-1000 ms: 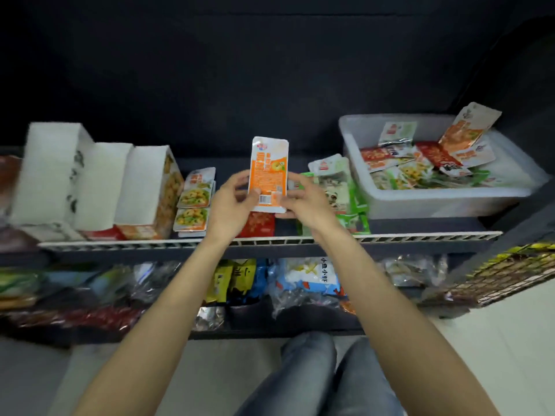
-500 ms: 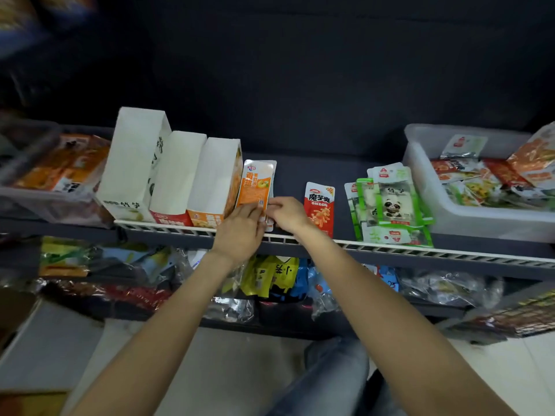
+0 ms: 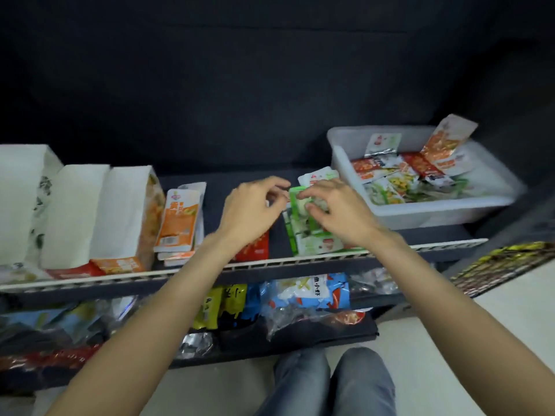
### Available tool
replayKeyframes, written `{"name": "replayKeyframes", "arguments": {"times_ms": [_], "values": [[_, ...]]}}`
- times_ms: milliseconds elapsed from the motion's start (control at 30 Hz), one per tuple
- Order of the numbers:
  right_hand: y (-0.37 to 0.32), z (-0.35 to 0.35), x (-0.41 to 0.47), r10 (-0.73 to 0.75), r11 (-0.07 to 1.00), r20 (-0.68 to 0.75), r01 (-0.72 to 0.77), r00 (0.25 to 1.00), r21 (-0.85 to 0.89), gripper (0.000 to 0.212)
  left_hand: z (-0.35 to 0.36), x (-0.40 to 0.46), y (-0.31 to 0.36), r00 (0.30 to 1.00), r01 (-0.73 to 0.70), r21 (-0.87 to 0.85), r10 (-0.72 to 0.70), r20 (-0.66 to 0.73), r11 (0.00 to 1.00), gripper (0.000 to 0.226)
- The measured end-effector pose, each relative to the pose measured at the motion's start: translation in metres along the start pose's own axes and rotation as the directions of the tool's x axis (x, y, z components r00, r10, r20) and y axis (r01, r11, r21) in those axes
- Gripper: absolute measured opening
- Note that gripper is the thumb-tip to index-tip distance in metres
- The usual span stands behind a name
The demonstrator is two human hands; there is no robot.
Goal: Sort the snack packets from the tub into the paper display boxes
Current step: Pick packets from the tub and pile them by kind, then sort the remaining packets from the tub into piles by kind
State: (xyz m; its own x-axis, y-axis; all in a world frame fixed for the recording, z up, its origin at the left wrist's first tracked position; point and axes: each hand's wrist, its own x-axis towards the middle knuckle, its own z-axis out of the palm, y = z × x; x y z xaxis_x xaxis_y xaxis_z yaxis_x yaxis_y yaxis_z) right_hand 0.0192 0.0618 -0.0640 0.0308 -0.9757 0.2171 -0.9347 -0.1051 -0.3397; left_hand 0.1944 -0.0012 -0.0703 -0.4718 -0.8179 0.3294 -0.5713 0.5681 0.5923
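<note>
At nine o'clock stand the paper display boxes (image 3: pixel 75 211), with the orange packets (image 3: pixel 179 220) stacked just beside them. My left hand (image 3: pixel 250 211) hovers with fingers loosely curled, holding nothing. My right hand (image 3: pixel 336 208) rests curled fingers on the green packets (image 3: pixel 312 235); whether it grips, I cannot tell. At two o'clock the tub (image 3: pixel 420 211) holds more. I'd pinch one packet cleanly and keep the pile square.

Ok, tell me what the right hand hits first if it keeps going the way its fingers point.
The right hand points left and slightly down over the green packets. It would likely meet that stack first, though the left hand sits close; depth is unclear.
</note>
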Motion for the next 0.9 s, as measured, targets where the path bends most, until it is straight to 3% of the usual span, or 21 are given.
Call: {"name": "replayKeyframes", "arguments": {"times_ms": [100, 200, 333, 500, 600, 700, 833, 900], "values": [[0.055, -0.038, -0.004, 0.056, 0.997, 0.078, -0.051, 0.995, -0.058, 0.022, 0.040, 0.058, 0.048, 0.978, -0.147, -0.158, 0.167, 0.121, 0.976, 0.025], [0.124, -0.071, -0.003, 0.178, 0.981, 0.039, -0.175, 0.983, -0.086, 0.020, 0.090, 0.112, 0.090, 0.939, -0.224, -0.232, 0.273, 0.209, 0.947, 0.028], [0.218, -0.093, -0.001, 0.389, 0.920, -0.082, -0.391, 0.917, -0.011, 0.018, 0.162, 0.171, 0.117, 0.871, -0.319, -0.135, 0.346, 0.348, 0.938, 0.034], [0.291, -0.095, 0.015, 0.570, 0.821, -0.008, -0.570, 0.821, 0.031, 0.030, 0.218, 0.222, 0.117, 0.873, -0.292, 0.020, 0.258, 0.415, 0.956, 0.048], [0.306, -0.084, 0.031, 0.577, 0.816, 0.133, -0.577, 0.806, -0.044, 0.057, 0.231, 0.236, 0.108, 0.841, -0.301, 0.216, 0.152, 0.520, 0.929, 0.061], [0.311, -0.072, 0.044, 0.604, 0.796, 0.266, -0.579, 0.751, -0.175, 0.076, 0.235, 0.240, 0.095, 0.818, -0.293, 0.271, 0.093, 0.568, 0.917, 0.069], [0.296, -0.065, 0.044, 0.540, 0.838, 0.334, -0.453, 0.773, -0.304, 0.069, 0.233, 0.239, 0.098, 0.829, -0.336, 0.199, 0.189, 0.527, 0.921, 0.067], [0.282, -0.075, 0.040, 0.482, 0.873, 0.305, -0.417, 0.821, -0.255, 0.053, 0.229, 0.238, 0.103, 0.798, -0.427, 0.157, 0.289, 0.529, 0.891, 0.071]]}}
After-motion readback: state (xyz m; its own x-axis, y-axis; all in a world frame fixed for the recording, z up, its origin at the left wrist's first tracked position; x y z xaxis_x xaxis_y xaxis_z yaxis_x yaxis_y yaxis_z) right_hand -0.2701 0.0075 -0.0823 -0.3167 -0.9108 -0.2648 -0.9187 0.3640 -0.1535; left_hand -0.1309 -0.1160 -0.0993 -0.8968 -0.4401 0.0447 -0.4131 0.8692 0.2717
